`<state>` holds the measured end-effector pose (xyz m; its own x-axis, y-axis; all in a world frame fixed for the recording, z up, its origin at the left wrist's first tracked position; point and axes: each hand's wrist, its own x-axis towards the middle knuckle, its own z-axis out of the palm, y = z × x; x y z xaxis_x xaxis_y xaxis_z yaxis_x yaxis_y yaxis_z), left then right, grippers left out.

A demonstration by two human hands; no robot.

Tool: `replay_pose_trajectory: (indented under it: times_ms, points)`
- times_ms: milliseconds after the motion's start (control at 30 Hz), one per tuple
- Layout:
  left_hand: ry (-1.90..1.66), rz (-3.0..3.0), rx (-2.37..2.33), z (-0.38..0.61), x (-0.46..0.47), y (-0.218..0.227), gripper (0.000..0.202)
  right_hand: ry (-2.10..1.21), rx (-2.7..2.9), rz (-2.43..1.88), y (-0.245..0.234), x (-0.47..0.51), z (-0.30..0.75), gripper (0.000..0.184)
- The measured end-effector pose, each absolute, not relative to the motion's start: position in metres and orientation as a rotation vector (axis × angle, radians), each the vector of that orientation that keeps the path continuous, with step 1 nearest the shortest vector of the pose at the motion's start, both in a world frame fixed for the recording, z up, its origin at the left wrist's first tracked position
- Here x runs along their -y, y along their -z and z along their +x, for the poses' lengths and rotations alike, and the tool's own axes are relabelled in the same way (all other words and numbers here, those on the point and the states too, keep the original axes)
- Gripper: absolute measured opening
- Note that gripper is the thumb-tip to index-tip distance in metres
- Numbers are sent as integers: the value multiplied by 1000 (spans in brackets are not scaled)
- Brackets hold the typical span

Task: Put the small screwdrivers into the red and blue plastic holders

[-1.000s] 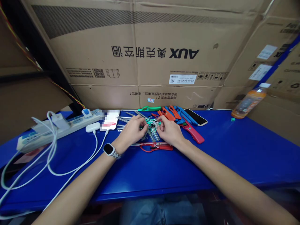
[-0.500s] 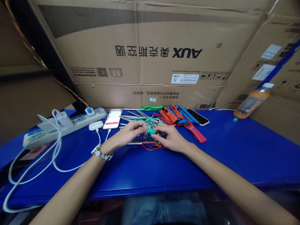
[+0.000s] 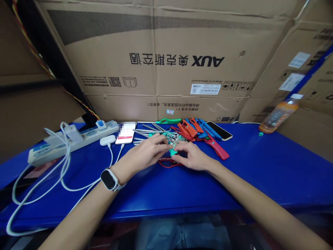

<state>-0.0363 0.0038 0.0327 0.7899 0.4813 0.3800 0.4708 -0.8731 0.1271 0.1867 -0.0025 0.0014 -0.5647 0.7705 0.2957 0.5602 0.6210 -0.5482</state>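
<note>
My left hand (image 3: pixel 148 152) reaches in from the left, wearing a watch (image 3: pixel 109 180) on its wrist. Its fingers are curled and pressed together, and what they pinch is hidden. Facing it, my right hand (image 3: pixel 195 156) closes thumb and fingers round a small teal plastic part (image 3: pixel 172 152). The two hands' fingertips nearly meet there. Behind them lies a heap of small metal bits (image 3: pixel 178 136) mixed with teal pieces. A red lighter casing (image 3: pixel 166 164) rests on the table just below the fingers, partly covered by them.
Metal lighter tubes (image 3: pixel 145 132) lie at the left of the heap. A green lighter (image 3: pixel 169 121), orange handles (image 3: pixel 189 129), blue handles (image 3: pixel 211 129) and a pinkish-red handle (image 3: pixel 218 150) surround it. Phones, a power strip (image 3: pixel 49 150), white cables and a drink bottle (image 3: pixel 279 114) stand farther out.
My left hand has turned over, bringing the watch face into view, and its fingers have moved right towards my right hand. My right hand has shifted slightly right and down.
</note>
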Motion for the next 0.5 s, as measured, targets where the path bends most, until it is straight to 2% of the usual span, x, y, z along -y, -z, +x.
replay_pose_trajectory:
  times_ms: [233,367,500]
  points:
    - [-513,2771,-895,-43,-9,-27,17,-285,2422,-1021,-7,12,193,13]
    - [-425,2700,-919,-44,-10,-21,13,-76,2541,-885,-3,17,200,21]
    - [-420,2721,-865,-40,-10,-18,14,-21,2582,-856,2,19,199,25]
